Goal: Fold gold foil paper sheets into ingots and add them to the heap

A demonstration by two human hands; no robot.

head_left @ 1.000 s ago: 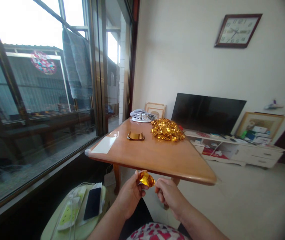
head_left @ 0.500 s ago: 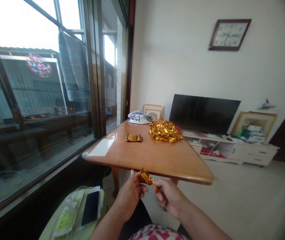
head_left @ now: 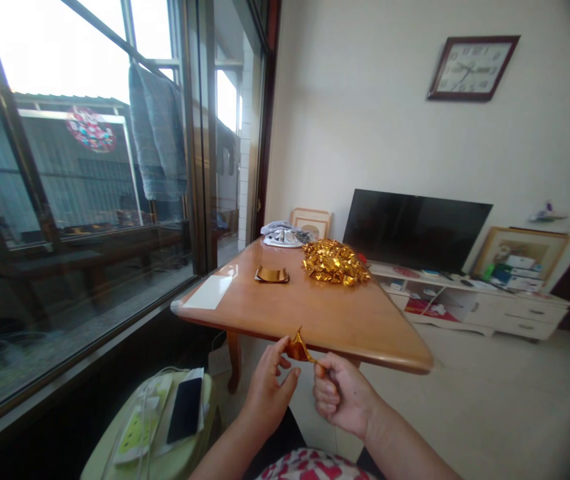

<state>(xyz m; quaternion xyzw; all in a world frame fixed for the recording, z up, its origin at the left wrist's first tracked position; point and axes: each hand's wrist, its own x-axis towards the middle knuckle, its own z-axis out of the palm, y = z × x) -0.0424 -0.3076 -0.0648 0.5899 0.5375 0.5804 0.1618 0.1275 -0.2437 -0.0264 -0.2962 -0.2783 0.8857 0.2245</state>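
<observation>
Both my hands hold one small folded piece of gold foil paper (head_left: 297,348) just below the near edge of the wooden table (head_left: 315,313). My left hand (head_left: 267,390) pinches its left side with fingertips. My right hand (head_left: 342,393) is curled closed, pinching its right end. On the table lies a heap of folded gold foil pieces (head_left: 335,261) and, to its left, a small stack of flat gold sheets (head_left: 271,274).
A white sheet (head_left: 208,291) lies at the table's left corner and a bundle of cloth (head_left: 285,234) at its far end. A stool (head_left: 159,433) at lower left carries a phone (head_left: 185,410) and a power strip. A glass sliding door stands left; a TV (head_left: 415,230) and low cabinet stand behind.
The gold piece has gone from a rounder bundle to a narrower, pointed fold and sits a little higher. My hands have shifted slightly upward around it.
</observation>
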